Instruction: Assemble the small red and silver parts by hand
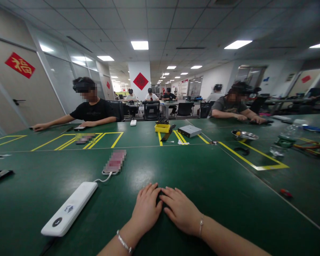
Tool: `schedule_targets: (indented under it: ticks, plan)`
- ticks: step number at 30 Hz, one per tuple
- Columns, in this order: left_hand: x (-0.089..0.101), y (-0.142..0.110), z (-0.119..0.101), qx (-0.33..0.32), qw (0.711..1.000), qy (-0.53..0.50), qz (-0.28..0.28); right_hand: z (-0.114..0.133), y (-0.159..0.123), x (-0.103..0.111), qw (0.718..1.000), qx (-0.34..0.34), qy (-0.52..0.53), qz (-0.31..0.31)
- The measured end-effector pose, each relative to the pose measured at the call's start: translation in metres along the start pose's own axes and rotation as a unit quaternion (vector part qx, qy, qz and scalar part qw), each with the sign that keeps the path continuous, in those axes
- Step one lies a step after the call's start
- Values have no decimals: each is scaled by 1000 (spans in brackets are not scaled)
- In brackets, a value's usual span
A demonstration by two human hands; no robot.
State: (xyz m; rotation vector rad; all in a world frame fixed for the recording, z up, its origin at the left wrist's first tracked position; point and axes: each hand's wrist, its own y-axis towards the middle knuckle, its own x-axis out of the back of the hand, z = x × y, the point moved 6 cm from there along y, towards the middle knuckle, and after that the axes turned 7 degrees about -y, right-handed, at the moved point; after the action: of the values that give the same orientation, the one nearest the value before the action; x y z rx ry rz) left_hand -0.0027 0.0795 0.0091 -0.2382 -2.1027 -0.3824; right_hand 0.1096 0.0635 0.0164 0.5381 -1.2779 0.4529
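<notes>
Palms-down | left hand point(147, 209), right hand point(180, 210) | on green table point(117, 217)

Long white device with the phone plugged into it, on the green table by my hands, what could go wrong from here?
If your left hand swept outward, it might bump the white device or catch the short cable, perhaps tugging the phone or pulling the plug loose.
Farther right, the clear bottle stands near some wires; if knocked over, it could roll into them or leak, if there's liquid inside.
</notes>
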Motion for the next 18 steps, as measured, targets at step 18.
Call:
schedule_targets:
  ticks: [18]
  plan:
    - [5, -1, 1, 12, 1000, -2, 28, -249, -144, 99, 768, -601, -157, -156]
